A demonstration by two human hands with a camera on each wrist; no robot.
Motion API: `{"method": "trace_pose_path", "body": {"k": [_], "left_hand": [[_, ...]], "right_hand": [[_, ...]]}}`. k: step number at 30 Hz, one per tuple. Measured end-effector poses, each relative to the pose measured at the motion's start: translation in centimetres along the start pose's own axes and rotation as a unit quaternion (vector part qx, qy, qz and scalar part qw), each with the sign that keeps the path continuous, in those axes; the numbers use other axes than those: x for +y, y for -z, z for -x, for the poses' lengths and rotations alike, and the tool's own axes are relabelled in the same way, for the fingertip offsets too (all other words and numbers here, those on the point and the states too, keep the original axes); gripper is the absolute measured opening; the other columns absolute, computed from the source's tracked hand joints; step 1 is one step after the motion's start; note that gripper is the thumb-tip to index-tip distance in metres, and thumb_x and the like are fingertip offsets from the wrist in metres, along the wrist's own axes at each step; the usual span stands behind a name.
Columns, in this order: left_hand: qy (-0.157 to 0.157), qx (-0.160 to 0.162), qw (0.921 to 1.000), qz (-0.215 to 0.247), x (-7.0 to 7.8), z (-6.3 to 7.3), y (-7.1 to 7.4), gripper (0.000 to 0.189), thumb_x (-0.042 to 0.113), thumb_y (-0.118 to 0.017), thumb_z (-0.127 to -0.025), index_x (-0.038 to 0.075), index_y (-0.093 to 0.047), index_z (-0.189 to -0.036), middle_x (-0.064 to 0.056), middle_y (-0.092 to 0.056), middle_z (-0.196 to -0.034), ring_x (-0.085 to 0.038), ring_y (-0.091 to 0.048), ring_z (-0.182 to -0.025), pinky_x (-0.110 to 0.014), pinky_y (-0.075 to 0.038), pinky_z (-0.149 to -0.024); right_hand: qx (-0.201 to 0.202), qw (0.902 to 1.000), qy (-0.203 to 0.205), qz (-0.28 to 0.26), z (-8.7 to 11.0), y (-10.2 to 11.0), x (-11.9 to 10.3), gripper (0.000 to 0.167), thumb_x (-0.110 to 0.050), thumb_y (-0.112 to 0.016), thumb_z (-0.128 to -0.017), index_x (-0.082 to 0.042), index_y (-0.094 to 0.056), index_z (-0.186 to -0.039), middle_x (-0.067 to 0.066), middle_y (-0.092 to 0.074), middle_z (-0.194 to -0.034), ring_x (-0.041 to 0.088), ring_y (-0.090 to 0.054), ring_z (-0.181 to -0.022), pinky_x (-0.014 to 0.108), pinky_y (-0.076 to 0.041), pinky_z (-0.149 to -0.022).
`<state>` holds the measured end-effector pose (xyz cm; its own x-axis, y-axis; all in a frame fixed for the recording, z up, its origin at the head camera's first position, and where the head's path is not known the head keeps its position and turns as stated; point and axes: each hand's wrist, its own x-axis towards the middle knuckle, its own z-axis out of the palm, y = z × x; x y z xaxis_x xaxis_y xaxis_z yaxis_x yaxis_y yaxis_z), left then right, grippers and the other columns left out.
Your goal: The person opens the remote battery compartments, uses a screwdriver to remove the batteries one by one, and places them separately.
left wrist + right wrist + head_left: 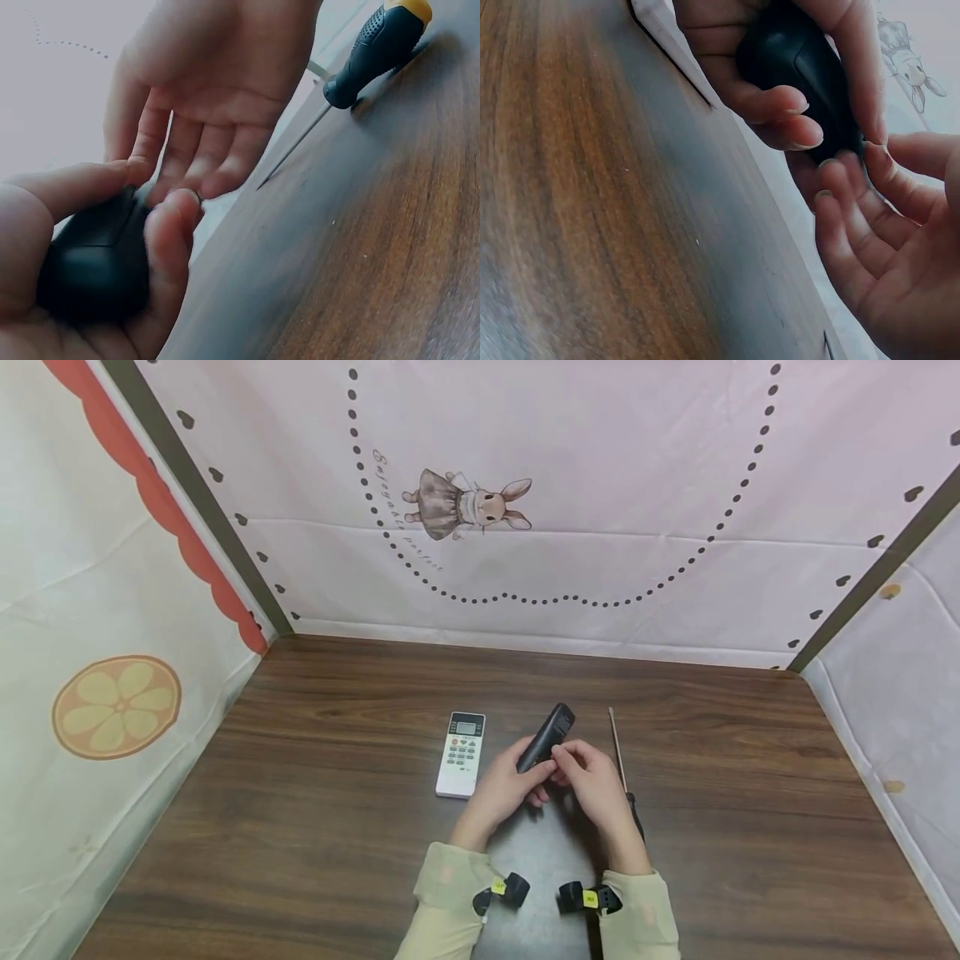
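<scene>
My left hand point(498, 789) holds a slim black remote control point(546, 739), its far end sticking out past the fingers and tilted up to the right. In the left wrist view, the rounded near end of the remote point(94, 262) shows a seam, and the left thumb lies along its side. My right hand point(592, 777) meets the remote's side, thumb and forefinger pinching at its edge close to the left thumb. The other right fingertips point(832, 169) touch its underside. What lies between the pinching tips is hidden.
A white remote control point(461, 756) with a small screen lies left of the hands. Right of them is a screwdriver point(617, 743), its black and yellow handle point(375, 56) partly behind the right wrist. Printed cloth point(600, 485) surrounds the brown wooden table point(337, 827).
</scene>
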<state>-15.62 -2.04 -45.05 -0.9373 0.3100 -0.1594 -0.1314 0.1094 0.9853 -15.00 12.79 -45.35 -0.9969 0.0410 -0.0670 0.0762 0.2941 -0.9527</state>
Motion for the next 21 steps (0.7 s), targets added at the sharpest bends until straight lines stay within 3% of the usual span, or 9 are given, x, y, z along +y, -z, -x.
{"method": "trace_pose_path", "body": {"k": [3,8,15,21], "left_hand": [[0.005,0.023,0.9997,0.0,-0.8,-0.5,0.1,0.045,0.035,-0.067,-0.079,0.02,-0.051,-0.118,-0.018,-0.062,-0.071,-0.022,-0.059,-0.053,-0.037,-0.051,-0.05],[0.012,0.043,0.999,-0.007,-1.7,-1.0,0.1,0.054,0.038,-0.067,-0.077,0.021,-0.046,-0.123,-0.011,-0.062,-0.072,-0.02,-0.059,-0.055,-0.033,-0.05,-0.049],[0.001,0.045,0.9989,-0.009,-1.9,-1.0,0.0,0.054,0.024,-0.066,-0.078,0.018,-0.043,-0.127,-0.009,-0.061,-0.076,-0.02,-0.059,-0.057,-0.032,-0.05,-0.049],[-0.005,0.034,0.9994,-0.009,-1.8,-1.0,-0.2,0.052,0.018,-0.067,-0.077,0.017,-0.044,-0.124,-0.009,-0.062,-0.078,-0.02,-0.06,-0.058,-0.034,-0.05,-0.05]], "right_hand": [[-0.011,0.9999,0.003,-0.004,0.0,-0.1,0.1,0.024,-0.033,-0.054,-0.089,-0.011,-0.062,-0.09,0.006,-0.063,-0.077,0.019,-0.061,-0.07,0.033,-0.05,-0.064],[-0.034,0.9978,0.01,-0.057,0.1,-0.1,0.1,0.023,-0.029,-0.056,-0.088,-0.008,-0.059,-0.097,0.009,-0.063,-0.082,0.022,-0.062,-0.072,0.033,-0.051,-0.066],[-0.076,0.992,-0.001,-0.101,0.9,-0.1,-1.7,0.025,-0.015,-0.061,-0.085,-0.006,-0.055,-0.108,0.013,-0.06,-0.092,0.023,-0.06,-0.078,0.04,-0.05,-0.072],[-0.051,0.9948,0.007,-0.088,1.1,-0.1,-2.3,0.022,-0.01,-0.06,-0.085,-0.005,-0.059,-0.107,0.013,-0.058,-0.091,0.022,-0.057,-0.075,0.045,-0.048,-0.072]]}}
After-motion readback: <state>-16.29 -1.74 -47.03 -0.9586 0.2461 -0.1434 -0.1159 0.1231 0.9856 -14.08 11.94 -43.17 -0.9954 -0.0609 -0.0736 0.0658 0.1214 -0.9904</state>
